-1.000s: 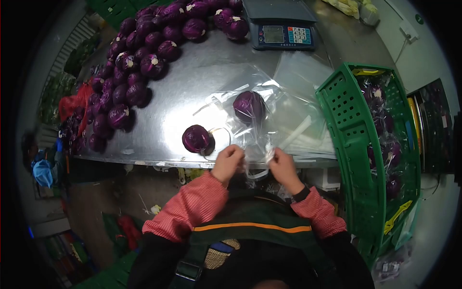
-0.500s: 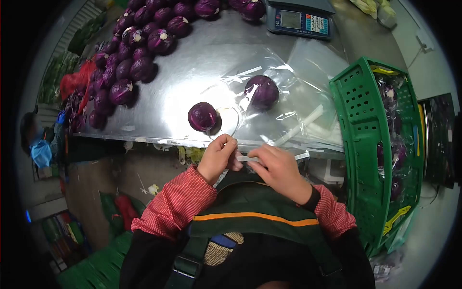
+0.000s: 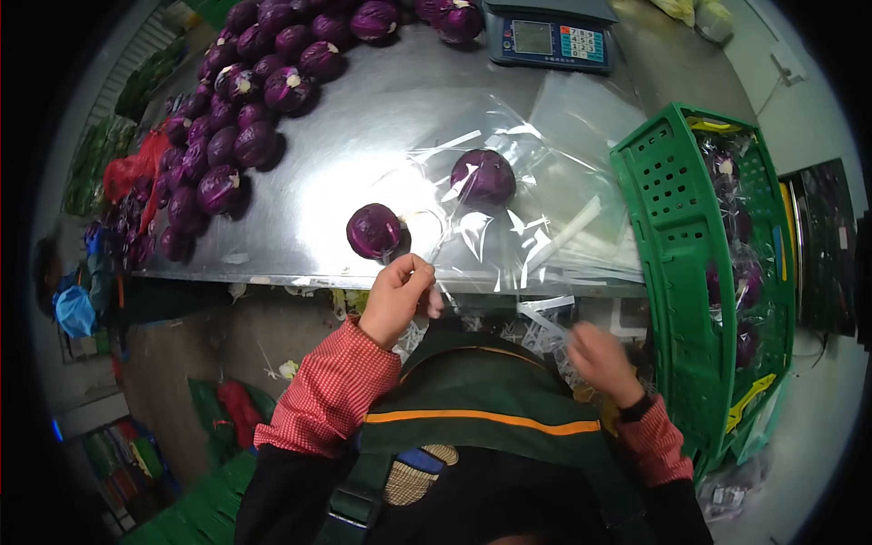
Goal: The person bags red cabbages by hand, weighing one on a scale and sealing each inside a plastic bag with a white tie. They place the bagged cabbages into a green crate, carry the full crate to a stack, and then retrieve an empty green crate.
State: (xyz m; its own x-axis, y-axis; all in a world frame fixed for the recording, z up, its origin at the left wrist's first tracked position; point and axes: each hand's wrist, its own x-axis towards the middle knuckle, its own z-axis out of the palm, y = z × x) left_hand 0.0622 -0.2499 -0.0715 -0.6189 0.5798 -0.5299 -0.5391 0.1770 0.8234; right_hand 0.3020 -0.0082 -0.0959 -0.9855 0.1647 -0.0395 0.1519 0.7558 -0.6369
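My left hand (image 3: 401, 292) is closed at the table's front edge, its fingertips pinching an end of clear plastic film. My right hand (image 3: 601, 359) is below the edge to the right, blurred by motion, with a white strip (image 3: 543, 320) by its fingertips; whether it grips the strip is unclear. Just above my left hand a purple cabbage (image 3: 373, 231) lies on the metal table (image 3: 336, 163). Another purple cabbage (image 3: 483, 177) rests among clear plastic bags (image 3: 572, 136) farther right.
Many purple cabbages (image 3: 256, 144) are piled at the left. A digital scale (image 3: 549, 38) stands at the back. A green crate (image 3: 677, 236) with wrapped cabbages is on the right. A person in blue (image 3: 76, 309) is at the far left.
My right hand has moved away from my left, to the right and down. My left hand stays pinched near the table edge. The whole view has shifted slightly.
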